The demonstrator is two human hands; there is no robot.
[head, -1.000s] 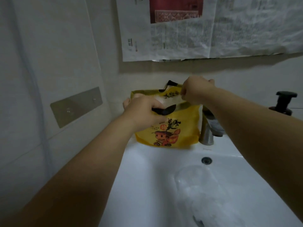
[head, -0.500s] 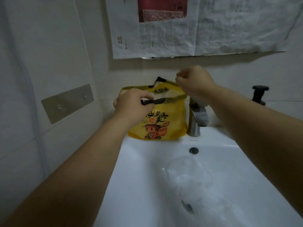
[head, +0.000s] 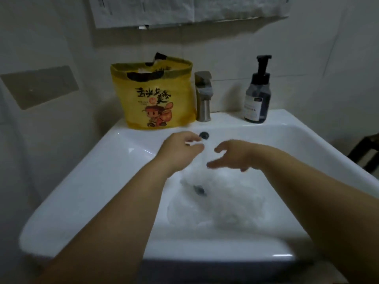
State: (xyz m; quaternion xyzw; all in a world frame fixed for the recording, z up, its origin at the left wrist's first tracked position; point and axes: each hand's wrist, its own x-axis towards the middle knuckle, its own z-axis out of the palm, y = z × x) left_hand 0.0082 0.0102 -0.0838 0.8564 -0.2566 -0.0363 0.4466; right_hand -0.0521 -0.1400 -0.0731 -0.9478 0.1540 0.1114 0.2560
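Presently, left hand (head: 180,152) and right hand (head: 231,157), both empty, fingers loosely spread, slightly apart, hover above the crumpled clear plastic bag (head: 225,208) lying in the white washbasin (head: 114,160): step judged reach-to-grasp, next needing a descent and a gentle pinch.

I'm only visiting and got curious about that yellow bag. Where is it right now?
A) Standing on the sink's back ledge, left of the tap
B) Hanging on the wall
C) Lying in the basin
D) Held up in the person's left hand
A: the yellow bag stands upright on the back ledge of the sink, left of the tap. The left hand and right hand hover over the basin, clear of it.
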